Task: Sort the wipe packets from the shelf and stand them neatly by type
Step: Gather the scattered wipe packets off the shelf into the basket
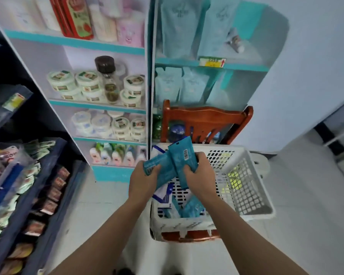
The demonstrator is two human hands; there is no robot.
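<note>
Wipe packets — two teal ones — are held above the white plastic basket [252, 187], which serves as the landmark for all positions below. The left hand [142, 180] is clamped around the lower end of one teal packet [160, 167], fingers curled over its edge; the right hand [199, 170] grips the second teal packet [184, 155], which tilts up and away from the person with a barcode showing on its face. The two packets cross just above the basket's left half.

Inside the basket, more packets [191, 207] lie loose at the near left corner — teal ones mixed with white-and-blue ones; their count cannot be told. A yellow-green item [233, 180] shows through the mesh at the basket's right side; whether it lies inside or beneath cannot be told. The basket rests on the seat of a wooden chair [207, 120], whose backrest rises just behind it.

Behind and to the left of the basket stands a white shelf unit with teal edging [99, 105]; its tiers hold round white tubs [89, 84] and a dark-capped jar [107, 76]. Behind the chair, a second shelf holds pale teal pouches [179, 26]. Far left of the basket, dark blue bins [48, 195] contain small sachets.
</note>
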